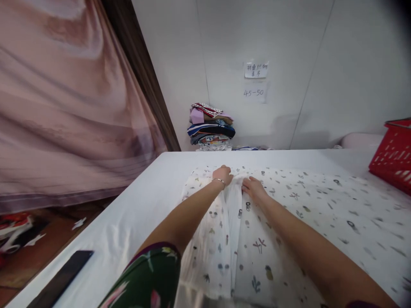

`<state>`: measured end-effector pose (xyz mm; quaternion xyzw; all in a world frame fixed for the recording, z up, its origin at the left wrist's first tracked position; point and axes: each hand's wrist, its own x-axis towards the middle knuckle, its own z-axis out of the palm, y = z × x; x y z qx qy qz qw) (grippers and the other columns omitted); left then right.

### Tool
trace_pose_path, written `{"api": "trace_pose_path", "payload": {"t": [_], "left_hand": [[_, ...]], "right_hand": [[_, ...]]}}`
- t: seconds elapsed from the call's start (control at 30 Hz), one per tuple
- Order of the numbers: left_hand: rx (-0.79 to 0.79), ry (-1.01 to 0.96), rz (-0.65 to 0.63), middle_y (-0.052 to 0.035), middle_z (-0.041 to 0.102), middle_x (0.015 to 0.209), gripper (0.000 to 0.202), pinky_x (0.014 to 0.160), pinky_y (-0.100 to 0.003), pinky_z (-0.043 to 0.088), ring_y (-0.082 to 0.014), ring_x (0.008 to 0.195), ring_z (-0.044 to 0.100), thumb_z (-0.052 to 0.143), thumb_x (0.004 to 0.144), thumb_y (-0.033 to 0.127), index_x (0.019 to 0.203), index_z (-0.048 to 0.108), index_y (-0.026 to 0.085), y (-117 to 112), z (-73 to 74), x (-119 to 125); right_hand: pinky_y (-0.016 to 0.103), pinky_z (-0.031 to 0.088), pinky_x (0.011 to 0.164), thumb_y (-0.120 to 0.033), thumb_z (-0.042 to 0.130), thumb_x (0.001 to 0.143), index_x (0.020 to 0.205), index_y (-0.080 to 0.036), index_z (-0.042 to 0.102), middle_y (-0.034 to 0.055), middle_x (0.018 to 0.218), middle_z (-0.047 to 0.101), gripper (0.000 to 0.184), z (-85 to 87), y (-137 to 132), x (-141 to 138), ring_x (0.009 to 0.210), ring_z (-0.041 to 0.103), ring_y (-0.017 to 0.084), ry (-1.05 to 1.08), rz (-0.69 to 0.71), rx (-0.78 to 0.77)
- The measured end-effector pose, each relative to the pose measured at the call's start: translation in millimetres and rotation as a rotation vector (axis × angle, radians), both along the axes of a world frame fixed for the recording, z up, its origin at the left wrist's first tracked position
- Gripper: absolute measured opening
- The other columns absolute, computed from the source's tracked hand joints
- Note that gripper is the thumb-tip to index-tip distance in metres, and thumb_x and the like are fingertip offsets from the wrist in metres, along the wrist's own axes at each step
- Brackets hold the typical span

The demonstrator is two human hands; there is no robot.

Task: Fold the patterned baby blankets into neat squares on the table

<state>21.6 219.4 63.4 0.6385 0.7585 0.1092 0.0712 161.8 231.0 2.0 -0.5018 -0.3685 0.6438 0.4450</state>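
A wide white cloth [282, 239] with small plant-like prints lies over the table, with a lengthwise fold running toward me between my arms. My left hand [223, 174], a bracelet at its wrist, is closed at the far end of the cloth, left of the fold; its fingertips are partly hidden. Just to the right, my right hand [254, 189] pinches the cloth along the fold's edge, fingers pointing left. A small gap separates the two hands.
A stack of folded textiles [211, 126] stands against the wall behind the white-covered table [154, 188]. A red basket [393, 158] is at the far right. A dark flat object [62, 278] lies near left. A pink curtain [70, 102] hangs at left; two paper notes [256, 79] are on the wall.
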Motion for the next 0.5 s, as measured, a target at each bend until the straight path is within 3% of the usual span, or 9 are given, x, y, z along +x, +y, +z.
{"api": "trace_pose_path", "payload": {"t": [0.07,0.17,0.27,0.37,0.5], "left_hand": [[-0.043,-0.011,0.068,-0.0119,0.058,0.117,0.028,0.083,-0.033,0.045,-0.0232,0.098,0.059,0.055,0.075,0.029,0.098,0.065,0.018,17,-15.6,-1],[-0.089,-0.07,0.168,-0.0144,0.063,0.107,0.027,0.08,-0.034,0.046,-0.0256,0.095,0.06,0.06,0.07,0.029,0.093,0.066,0.016,26,-33.5,-9],[-0.077,-0.184,0.21,-0.0109,0.068,0.092,0.018,0.079,-0.032,0.045,-0.0244,0.092,0.061,0.064,0.066,0.027,0.081,0.068,0.018,26,-40.1,-18],[0.011,-0.364,0.197,-0.0078,0.069,0.085,0.015,0.075,-0.028,0.045,-0.0212,0.086,0.061,0.061,0.07,0.031,0.075,0.068,0.019,23,-35.1,-27],[0.143,-0.66,0.149,-0.0051,0.068,0.083,0.038,0.066,-0.024,0.046,-0.0146,0.073,0.06,0.043,0.084,0.042,0.1,0.064,0.016,19,-23.1,-35]], "right_hand": [[0.021,0.048,0.052,-0.025,0.061,0.068,0.11,-0.017,0.049,0.0063,0.092,0.061,0.044,-4.0,16,-2,0.076,0.06,0.015,-0.091,-0.007,0.028],[0.019,0.034,0.039,-0.031,0.066,0.063,0.082,-0.017,0.057,0.0007,0.066,0.056,0.025,-9.6,35,-4,0.059,0.053,0.013,-0.18,0.012,0.077],[0.02,0.024,0.037,-0.031,0.068,0.059,0.058,-0.018,0.05,-0.0056,0.045,0.04,0.022,-12.6,45,-7,0.046,0.041,0.01,-0.231,0.056,0.143],[0.021,0.028,0.041,-0.029,0.065,0.058,0.058,-0.019,0.05,-0.0069,0.044,0.041,0.018,-11.4,47,-10,0.045,0.041,0.01,-0.211,0.098,0.21],[0.024,0.039,0.048,-0.029,0.064,0.059,0.073,-0.019,0.057,-0.0028,0.058,0.056,0.018,-4.8,42,-12,0.053,0.05,0.013,-0.037,0.21,0.212]]}}
